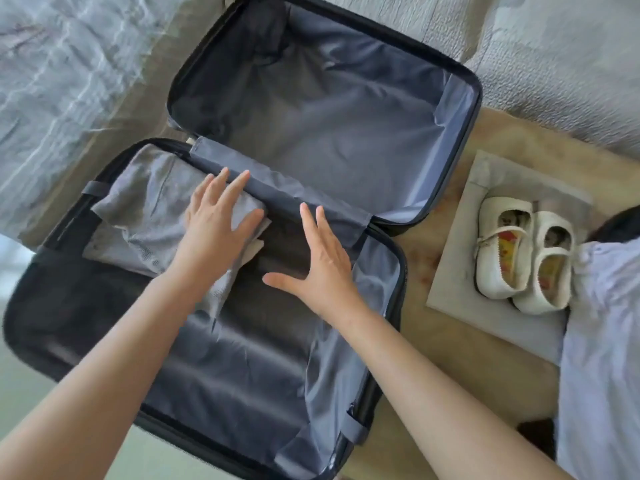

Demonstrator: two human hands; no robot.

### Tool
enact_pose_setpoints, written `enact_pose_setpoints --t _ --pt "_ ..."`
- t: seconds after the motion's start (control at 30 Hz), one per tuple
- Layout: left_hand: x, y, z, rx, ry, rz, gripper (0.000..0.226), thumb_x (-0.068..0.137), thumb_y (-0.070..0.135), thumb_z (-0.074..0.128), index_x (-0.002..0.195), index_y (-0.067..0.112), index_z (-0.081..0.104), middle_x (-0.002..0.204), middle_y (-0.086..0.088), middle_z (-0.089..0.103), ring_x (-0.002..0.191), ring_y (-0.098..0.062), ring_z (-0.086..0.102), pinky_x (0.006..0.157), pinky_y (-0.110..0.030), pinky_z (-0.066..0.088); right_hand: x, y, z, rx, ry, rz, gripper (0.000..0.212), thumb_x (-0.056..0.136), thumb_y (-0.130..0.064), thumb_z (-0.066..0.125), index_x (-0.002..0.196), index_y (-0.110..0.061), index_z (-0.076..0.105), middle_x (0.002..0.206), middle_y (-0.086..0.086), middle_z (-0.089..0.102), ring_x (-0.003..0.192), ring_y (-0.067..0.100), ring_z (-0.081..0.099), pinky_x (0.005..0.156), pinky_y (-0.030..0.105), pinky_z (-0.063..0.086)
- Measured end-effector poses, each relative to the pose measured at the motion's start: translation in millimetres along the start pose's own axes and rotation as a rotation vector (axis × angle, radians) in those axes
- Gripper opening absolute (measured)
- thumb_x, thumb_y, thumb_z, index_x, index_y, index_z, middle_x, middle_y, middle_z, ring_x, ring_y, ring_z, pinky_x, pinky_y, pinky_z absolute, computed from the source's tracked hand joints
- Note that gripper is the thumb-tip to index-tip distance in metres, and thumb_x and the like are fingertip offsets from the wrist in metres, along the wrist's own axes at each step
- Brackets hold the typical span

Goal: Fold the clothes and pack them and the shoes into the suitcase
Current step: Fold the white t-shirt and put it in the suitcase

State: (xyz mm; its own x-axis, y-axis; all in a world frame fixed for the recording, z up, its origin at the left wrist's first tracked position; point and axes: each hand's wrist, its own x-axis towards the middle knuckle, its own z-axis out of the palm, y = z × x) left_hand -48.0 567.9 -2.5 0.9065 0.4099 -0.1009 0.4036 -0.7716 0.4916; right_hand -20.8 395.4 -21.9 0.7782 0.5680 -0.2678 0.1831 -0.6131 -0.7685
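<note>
1. Grey knit folded garment (145, 216) lies in the near half of the open black hard-shell suitcase (401, 271), towards its left side.
2. The left hand (218, 223) rests flat on the garment's right end, fingers straight and spread, gripping nothing.
3. The right hand (322, 268) is just beside it over the bare dark lining, also open and wide; whether it touches the lining I cannot tell.
4. The pair of white strap shoes (523, 258) stands outside the suitcase, well to the right of the right hand, on a flat grey pad (460, 271).
5. Their long axes run roughly towards and away from the person, side by side and touching.
6. Judging by this, the right hand is the nearer one for them, reaching rightwards over the suitcase rim.
7. A pale lilac garment (602, 341) lies beyond the shoes, further right, not yet packed.
</note>
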Motion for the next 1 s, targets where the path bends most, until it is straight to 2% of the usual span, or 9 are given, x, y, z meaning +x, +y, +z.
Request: enact_pose_setpoints --t 0.2,0.3,0.43,0.5,0.57,0.63,0.7,0.83,1.0 --pt "-37.1 81.3 31.9 -0.204 -0.120 0.045 0.039 0.093 0.015 0.058 0.132 0.017 0.056 0.136 -0.003 0.054 0.127 -0.016 0.046 0.101 -0.015 0.027 -79.6 56.9 -69.4 0.203 0.137 0.111 0.096 0.078 -0.041 0.074 0.152 -0.031 0.013 0.160 -0.009 0.002 0.143 0.001 0.006 0.107 0.013 0.015" --pt "-68.1 136.0 54.8 -0.287 -0.197 0.018 0.033 0.094 0.015 0.056 0.125 0.023 0.061 0.117 0.004 0.065 0.104 -0.010 0.059 0.088 -0.019 0.040 -128.0 91.1 -110.9 0.191 0.276 0.126 0.079 0.083 -0.030 0.073 0.148 -0.024 0.029 0.156 -0.004 0.019 0.141 0.003 0.019 0.105 0.003 0.016" --pt "-114.2 218.4 92.8 -0.366 -0.260 0.030 0.028 0.096 0.018 0.053 0.119 0.032 0.062 0.095 0.005 0.067 0.076 -0.011 0.058 0.075 -0.020 0.047 -202.9 156.1 -164.7 0.109 0.399 0.206 0.062 0.084 -0.025 0.071 0.140 -0.024 0.043 0.145 -0.011 0.032 0.132 -0.004 0.031 0.104 0.004 0.024" --pt "-138.1 251.7 120.6 -0.418 -0.351 0.040 0.028 0.097 0.019 0.052 0.121 0.031 0.061 0.110 0.013 0.065 0.089 -0.002 0.060 0.082 -0.013 0.045 -242.5 198.8 -182.5 0.083 0.405 0.357 0.061 0.086 -0.027 0.069 0.141 -0.025 0.042 0.148 -0.013 0.028 0.133 -0.005 0.027 0.107 0.011 0.023" --pt "-161.1 273.9 159.8 -0.445 -0.457 0.012 0.030 0.096 0.020 0.053 0.125 0.027 0.059 0.120 0.009 0.062 0.107 -0.006 0.059 0.091 -0.021 0.046 -281.9 243.1 -189.6 0.041 0.394 0.522 0.059 0.087 -0.027 0.068 0.141 -0.023 0.043 0.153 -0.006 0.027 0.138 0.004 0.028 0.109 0.020 0.027" --pt "-187.8 290.0 198.9 -0.421 -0.587 -0.084 0.035 0.096 0.020 0.053 0.131 0.023 0.054 0.124 0.004 0.061 0.106 -0.008 0.058 0.082 -0.018 0.045 -319.8 277.9 -187.5 0.027 0.339 0.629 0.058 0.088 -0.026 0.067 0.141 -0.021 0.044 0.155 0.000 0.028 0.138 0.006 0.029 0.106 0.017 0.026" --pt "-218.6 302.3 233.3 -0.424 -0.720 -0.175 0.041 0.096 0.017 0.052 0.136 0.019 0.047 0.128 -0.003 0.059 0.101 -0.009 0.056 0.072 -0.014 0.040 -355.0 302.3 -179.4 -0.055 0.274 0.624 0.058 0.089 -0.029 0.066 0.142 -0.022 0.044 0.154 -0.001 0.032 0.140 0.005 0.026 0.107 0.015 0.023" --pt "-267.6 312.4 277.3 -0.441 -0.887 -0.342 0.052 0.095 0.018 0.054 0.143 0.018 0.035 0.136 -0.005 0.051 0.114 -0.015 0.055 0.081 -0.019 0.040 -398.6 326.8 -160.7 -0.098 0.160 0.615 0.063 0.089 -0.035 0.064 0.146 -0.025 0.038 0.155 -0.004 0.028 0.144 0.010 0.023 0.114 0.020 0.018" --pt "-291.1 324.2 301.9 -0.490 -0.839 -0.409 0.054 0.092 0.011 0.058 0.142 0.017 0.037 0.125 -0.002 0.058 0.097 -0.009 0.057 0.083 -0.021 0.043 -413.9 335.8 -128.0 -0.197 0.046 0.556 0.081 0.089 -0.041 0.061 0.151 -0.031 0.009 0.160 -0.003 0.003 0.148 0.017 0.008 0.113 0.020 0.015"
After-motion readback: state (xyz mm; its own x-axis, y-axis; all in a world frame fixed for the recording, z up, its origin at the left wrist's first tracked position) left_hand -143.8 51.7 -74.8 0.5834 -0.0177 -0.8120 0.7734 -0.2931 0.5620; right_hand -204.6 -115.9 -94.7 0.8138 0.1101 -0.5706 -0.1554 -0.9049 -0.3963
